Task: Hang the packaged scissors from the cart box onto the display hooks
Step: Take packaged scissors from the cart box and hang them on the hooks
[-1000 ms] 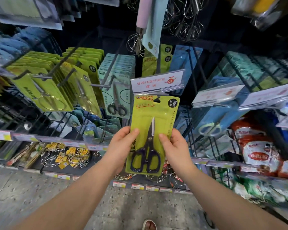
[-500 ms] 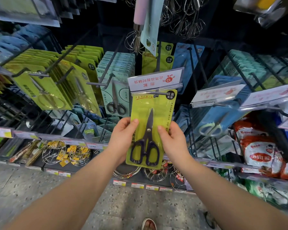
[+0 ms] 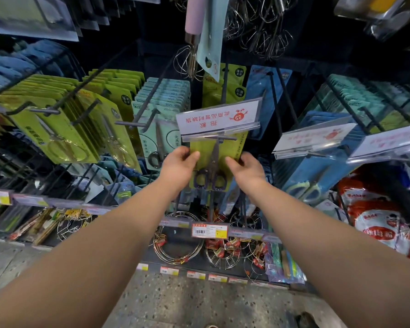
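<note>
Setting: Shop aisle, a dark wire display wall crowded with carded kitchen goods above a speckled stone floor [image 3: 199, 304].
Task item: yellow-green carded pack of dark-handled scissors [image 3: 206, 162], upright at centre, its top tucked behind the white sign with red print [image 3: 219, 119] at the near tip of the black wire display hook [image 3: 224, 138].
Left hand [image 3: 178, 165]: pinches the pack's left edge, thumb on the front, fingers curled behind.
Right hand [image 3: 247, 168]: grips the right edge the same way, thumb laid across the card face.
Neighbours: pale teal scissor packs [image 3: 162, 119] just left, a deep row of yellow-green packs [image 3: 64, 131] at far left, blue carded packs [image 3: 317, 166] to the right, wire whisks [image 3: 268, 31] hanging above.
Progress: this pack has reached its hook. The hang hole is hidden behind the sign, so it cannot be told whether it is threaded yet. Judged left to do: slide the pack back, let go, fetch more. The cart box is out of view, so the remaining stock is unknown.
Change: a second ago the pack sat lower and nearer, its hang hole showing below the sign. Now it is raised and pushed farther in, with both hands stretched forward on the same edges.
</note>
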